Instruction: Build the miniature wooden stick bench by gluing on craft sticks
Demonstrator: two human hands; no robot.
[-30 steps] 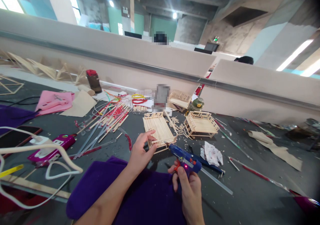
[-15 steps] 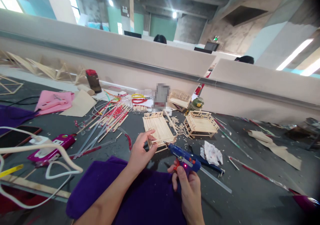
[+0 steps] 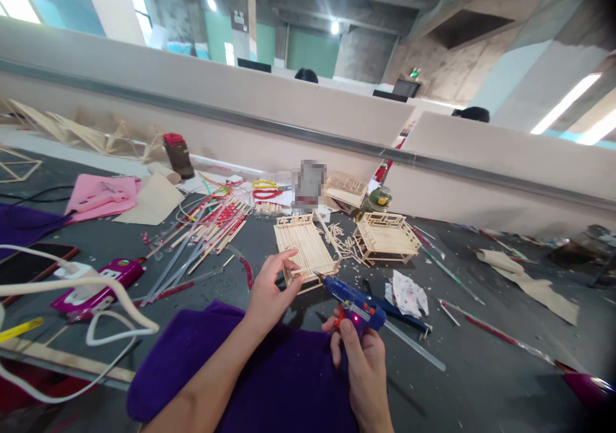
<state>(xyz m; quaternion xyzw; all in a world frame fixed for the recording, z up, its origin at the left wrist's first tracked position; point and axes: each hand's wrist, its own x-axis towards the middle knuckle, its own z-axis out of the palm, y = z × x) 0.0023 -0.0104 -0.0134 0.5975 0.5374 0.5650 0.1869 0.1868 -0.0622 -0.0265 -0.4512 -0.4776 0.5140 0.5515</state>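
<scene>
My right hand [image 3: 362, 351] is wrapped round the handle of a blue hot glue gun [image 3: 355, 303]. A red light glows on its body, and a clear glue stick [image 3: 418, 348] juts from the back. The nozzle points left, at the near end of a miniature bed [image 3: 304, 242] built from thin wooden sticks. At that bed's near-left corner, my left hand [image 3: 272, 290] has thumb and fingers closed on the end rail; the fingertips partly hide it. Right of the bed stands a second stick model [image 3: 387, 235], like a small bench with railings.
Loose matchsticks and glue sticks [image 3: 216, 228] lie at the left, near a purple power strip [image 3: 99, 285] with white cables. Scissors [image 3: 265, 194], a third stick model [image 3: 345, 189] and a green jar [image 3: 380, 197] stand behind. Crumpled tissue [image 3: 408, 294] sits right of the glue gun.
</scene>
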